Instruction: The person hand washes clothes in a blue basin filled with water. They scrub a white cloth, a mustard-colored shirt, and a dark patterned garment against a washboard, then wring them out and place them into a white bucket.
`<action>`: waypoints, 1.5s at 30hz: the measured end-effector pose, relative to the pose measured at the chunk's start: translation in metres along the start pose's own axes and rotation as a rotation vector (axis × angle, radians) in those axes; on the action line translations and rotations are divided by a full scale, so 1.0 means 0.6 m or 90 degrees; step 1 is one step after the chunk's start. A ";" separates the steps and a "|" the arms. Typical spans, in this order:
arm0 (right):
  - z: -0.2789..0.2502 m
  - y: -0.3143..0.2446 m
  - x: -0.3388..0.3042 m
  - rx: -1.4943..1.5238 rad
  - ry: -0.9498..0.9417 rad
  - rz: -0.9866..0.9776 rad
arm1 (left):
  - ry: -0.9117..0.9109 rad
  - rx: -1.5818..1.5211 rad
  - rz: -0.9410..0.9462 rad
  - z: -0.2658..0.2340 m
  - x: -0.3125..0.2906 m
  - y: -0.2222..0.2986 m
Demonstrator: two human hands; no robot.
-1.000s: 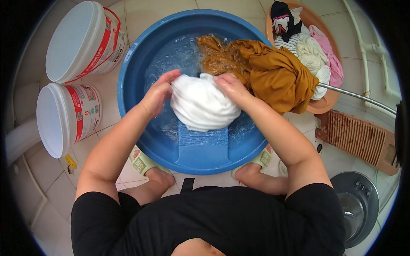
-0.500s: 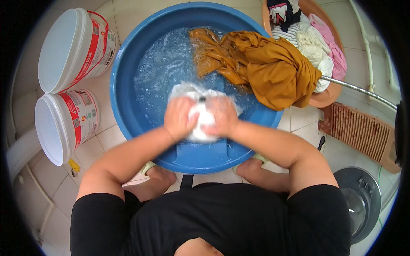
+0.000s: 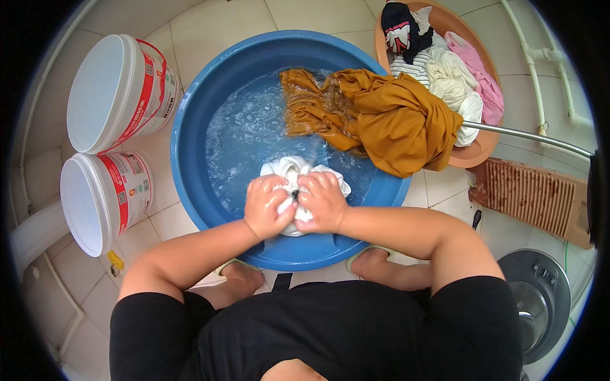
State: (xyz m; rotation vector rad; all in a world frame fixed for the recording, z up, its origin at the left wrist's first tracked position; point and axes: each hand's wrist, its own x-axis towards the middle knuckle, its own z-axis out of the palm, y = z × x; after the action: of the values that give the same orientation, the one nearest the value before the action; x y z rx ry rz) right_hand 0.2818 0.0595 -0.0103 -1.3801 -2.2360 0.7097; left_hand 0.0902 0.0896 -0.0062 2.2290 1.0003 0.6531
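A wet white cloth (image 3: 289, 166) is bunched at the near side of a large blue tub (image 3: 182, 140) of bubbling water. My left hand (image 3: 265, 204) grips its left part, fingers curled into the folds. From the other side my right hand (image 3: 323, 202) clutches it too, thumbs close together. Between them shows a small dark spot (image 3: 295, 194) that I cannot make out. Much of the cloth is hidden under both hands. A mustard-brown cloth (image 3: 406, 127) droops over the tub's right rim, its left end in the water.
Two white buckets (image 3: 95, 95) with red bands stand at the left. An orange basin (image 3: 486, 143) of clothes sits at the far right. A metal hose (image 3: 527, 131) reaches the brown cloth. Right of the tub lie a brown washboard (image 3: 534, 200) and a grey round basin (image 3: 553, 298).
The whole view has shifted, so the tub appears lower. Both hands, blurred before, are now sharp and slightly nearer the tub's front wall, still gripping the white cloth, which is bunched more tightly.
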 end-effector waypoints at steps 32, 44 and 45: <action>0.015 0.069 0.097 0.129 -0.104 0.010 | -0.043 -0.124 -0.066 0.017 0.046 -0.100; -0.033 0.102 0.140 0.292 -0.073 0.369 | 0.399 -0.522 -0.771 -0.031 0.081 -0.153; -0.052 0.095 0.139 0.087 -0.109 0.269 | 0.418 -0.565 -0.788 -0.058 0.069 -0.167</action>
State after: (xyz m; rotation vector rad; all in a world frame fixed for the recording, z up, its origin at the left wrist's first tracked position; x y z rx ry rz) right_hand 0.3039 0.1627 -0.0142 -1.8018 -1.9851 1.1367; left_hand 0.0439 0.1868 -0.0438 0.3976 1.6684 0.9302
